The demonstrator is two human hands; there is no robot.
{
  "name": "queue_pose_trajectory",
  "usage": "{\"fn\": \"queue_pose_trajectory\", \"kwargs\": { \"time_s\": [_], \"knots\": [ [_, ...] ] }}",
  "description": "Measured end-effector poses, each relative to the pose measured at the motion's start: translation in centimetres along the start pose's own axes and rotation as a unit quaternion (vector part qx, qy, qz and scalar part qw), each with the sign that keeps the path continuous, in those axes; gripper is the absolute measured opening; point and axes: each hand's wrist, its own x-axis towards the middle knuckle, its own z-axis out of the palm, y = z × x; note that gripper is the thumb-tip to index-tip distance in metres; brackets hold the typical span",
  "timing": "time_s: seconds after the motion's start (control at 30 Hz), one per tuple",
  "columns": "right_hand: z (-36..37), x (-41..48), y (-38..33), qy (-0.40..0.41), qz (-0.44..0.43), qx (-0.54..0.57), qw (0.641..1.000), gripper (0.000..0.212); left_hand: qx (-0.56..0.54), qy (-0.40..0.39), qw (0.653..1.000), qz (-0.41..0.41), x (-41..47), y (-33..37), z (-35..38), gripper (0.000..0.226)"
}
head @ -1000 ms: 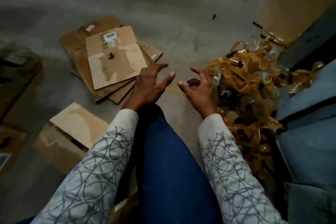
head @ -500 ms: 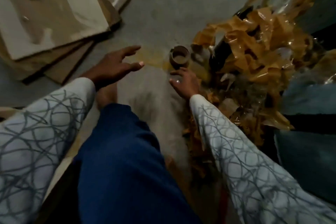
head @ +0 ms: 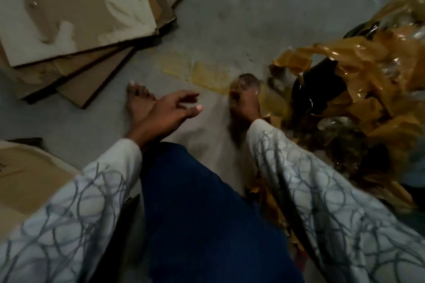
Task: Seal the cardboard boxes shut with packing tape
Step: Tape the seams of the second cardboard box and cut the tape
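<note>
Tape roll (head: 249, 82) sits at right hand's (head: 243, 105) fingertips, beside scrap-tape pile (head: 368, 69); blur hides whether it's gripped. Left hand (head: 167, 112) hovers empty, fingers spread. Risk: sticky scraps cling to roll & come along w/ it.

bare floor (head: 241, 30) ahead, flattened cardboard (head: 76, 14) left, crumpled tape heap (head: 358, 80) right

Left hand (head: 170, 110) low out front, palm down, fingers loose and spread, right hand (head: 245, 104) stretched further forward, smeared by blur, finger curl unreadable, both arms extended in patterned sleeves (head: 322, 190), flanking the bent knee (head: 202, 202)
</note>
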Motion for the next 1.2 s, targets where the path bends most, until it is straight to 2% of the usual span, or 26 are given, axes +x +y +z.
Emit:
{"fn": "queue_pose_trajectory", "kwargs": {
  "time_s": [0.07,0.1,0.17,0.23,0.33,0.43,0.5,0.67,0.77,0.83,0.97,1.03,1.1,1.2],
  "knots": [
    [-1.2,-3.5,-2.4,0.087,-0.017,0.168,0.982,0.032,-0.075,0.043,0.996,-0.001,-4.0,0.5,-0.2,0.029],
    [-2.3,-5.8,-4.1,0.085,-0.020,0.269,0.959,0.028,-0.110,0.072,0.991,0.003,-6.3,0.9,-0.5,0.025],
    [-5.2,-10.9,-7.7,0.030,-0.064,0.417,0.906,0.031,-0.180,0.126,0.976,0.004,-11.7,2.2,-1.3,0.023],
    [-8.8,-16.4,-11.0,-0.017,-0.137,0.487,0.862,0.028,-0.207,0.167,0.964,0.020,-17.1,3.8,-2.4,0.028],
    [-13.5,-24.5,-15.4,-0.068,-0.266,0.502,0.820,0.019,-0.227,0.212,0.947,0.083,-26.1,6.8,-4.1,0.042],
    [-16.8,-33.0,-19.6,-0.111,-0.394,0.444,0.797,0.019,-0.231,0.278,0.921,0.147,-35.2,8.9,-5.0,0.065],
    [-17.8,-38.5,-21.8,-0.145,-0.457,0.398,0.782,0.023,-0.215,0.316,0.904,0.193,-41.0,9.5,-5.4,0.073],
    [-15.0,-49.2,-24.5,-0.229,-0.519,0.343,0.749,0.017,-0.128,0.400,0.874,0.245,-53.2,7.1,-5.4,0.052],
    [-12.3,-53.0,-24.2,-0.255,-0.504,0.348,0.748,0.013,-0.104,0.444,0.858,0.238,-57.8,4.3,-4.6,0.041],
    [-10.9,-54.7,-23.5,-0.265,-0.495,0.337,0.755,0.012,-0.148,0.441,0.858,0.216,-59.5,2.5,-3.7,0.027],
    [-8.1,-56.8,-20.7,-0.254,-0.461,0.300,0.796,0.018,-0.196,0.446,0.857,0.168,-59.4,-1.0,-1.0,0.026],
    [-6.4,-57.4,-19.0,-0.233,-0.420,0.314,0.819,0.008,-0.266,0.449,0.841,0.143,-58.4,-2.1,0.3,0.017],
    [-4.7,-57.7,-17.8,-0.201,-0.361,0.325,0.851,0.029,-0.320,0.442,0.831,0.106,-57.4,-2.2,1.0,0.010],
    [-3.2,-57.4,-17.6,-0.199,-0.318,0.288,0.881,0.046,-0.281,0.461,0.838,0.074,-55.8,-2.2,0.5,0.010]
  ]
}}
